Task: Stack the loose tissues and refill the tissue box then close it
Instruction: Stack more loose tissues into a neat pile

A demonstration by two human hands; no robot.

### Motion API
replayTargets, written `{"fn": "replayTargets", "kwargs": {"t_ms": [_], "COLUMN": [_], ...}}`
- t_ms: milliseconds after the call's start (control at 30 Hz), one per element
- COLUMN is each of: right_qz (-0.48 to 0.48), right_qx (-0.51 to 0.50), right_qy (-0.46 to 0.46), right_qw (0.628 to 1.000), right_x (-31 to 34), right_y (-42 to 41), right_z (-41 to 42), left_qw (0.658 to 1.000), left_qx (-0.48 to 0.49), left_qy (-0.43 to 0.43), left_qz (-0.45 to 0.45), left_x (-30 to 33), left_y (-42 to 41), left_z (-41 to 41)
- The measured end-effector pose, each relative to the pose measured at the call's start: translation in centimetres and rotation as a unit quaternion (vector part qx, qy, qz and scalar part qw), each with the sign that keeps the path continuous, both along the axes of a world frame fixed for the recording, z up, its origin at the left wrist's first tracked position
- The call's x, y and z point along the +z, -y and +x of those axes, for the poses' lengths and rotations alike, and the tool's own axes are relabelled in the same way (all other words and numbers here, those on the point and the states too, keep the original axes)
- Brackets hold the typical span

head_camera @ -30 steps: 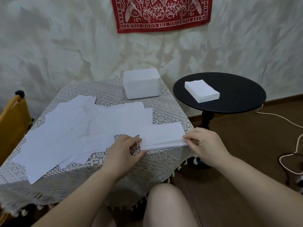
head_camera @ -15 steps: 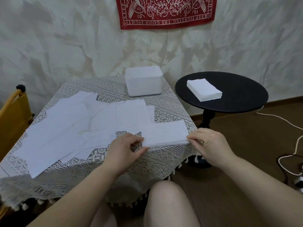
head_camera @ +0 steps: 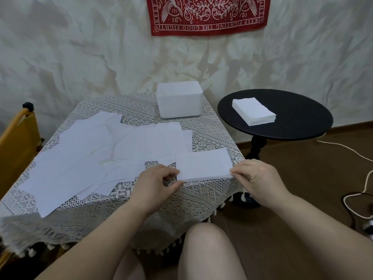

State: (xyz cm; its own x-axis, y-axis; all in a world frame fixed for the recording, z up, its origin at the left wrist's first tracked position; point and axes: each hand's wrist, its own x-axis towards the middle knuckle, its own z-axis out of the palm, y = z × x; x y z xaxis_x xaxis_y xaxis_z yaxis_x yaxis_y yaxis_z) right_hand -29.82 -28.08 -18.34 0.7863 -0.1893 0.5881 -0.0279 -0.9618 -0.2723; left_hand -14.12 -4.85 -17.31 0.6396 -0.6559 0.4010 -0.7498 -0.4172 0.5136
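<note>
The left hand and right hand pinched opposite ends of a small tissue stack at the desk's near right corner. Loose tissues lay spread to its left; the box stood behind.

bare forearms, bare knees, no sleeves
</note>
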Motion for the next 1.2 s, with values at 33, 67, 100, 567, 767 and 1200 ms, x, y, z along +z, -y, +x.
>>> {"fn": "replayTargets", "kwargs": {"t_ms": [33,67,100,567,767,1200], "right_qz": [-0.001,-0.003,-0.003,0.006,0.039,0.003], "right_qx": [0.0,0.002,0.003,-0.034,-0.026,0.002], "right_qy": [-0.002,-0.003,-0.004,-0.037,-0.039,-0.024], "right_qw": [1.0,1.0,1.0,0.999,0.998,1.0], "right_x": [0.02,0.06,0.06,0.12,0.27,0.51], "right_y": [-0.02,-0.04,-0.06,-0.32,-0.13,-0.36], "right_z": [-0.01,-0.04,-0.07,-0.01,0.03,0.24], "left_qw": [1.0,1.0,1.0,1.0,1.0,0.999], "left_qx": [-0.001,-0.002,-0.003,-0.002,-0.008,-0.017], "left_qy": [-0.001,-0.002,-0.002,-0.008,-0.017,-0.032], "left_qz": [0.0,-0.001,-0.002,0.005,0.007,0.017], "left_x": [-0.04,-0.06,-0.09,-0.16,-0.16,-0.26], "left_y": [-0.02,-0.04,-0.05,-0.09,-0.04,-0.07], "left_z": [0.03,0.06,0.08,0.12,0.2,0.35]}}
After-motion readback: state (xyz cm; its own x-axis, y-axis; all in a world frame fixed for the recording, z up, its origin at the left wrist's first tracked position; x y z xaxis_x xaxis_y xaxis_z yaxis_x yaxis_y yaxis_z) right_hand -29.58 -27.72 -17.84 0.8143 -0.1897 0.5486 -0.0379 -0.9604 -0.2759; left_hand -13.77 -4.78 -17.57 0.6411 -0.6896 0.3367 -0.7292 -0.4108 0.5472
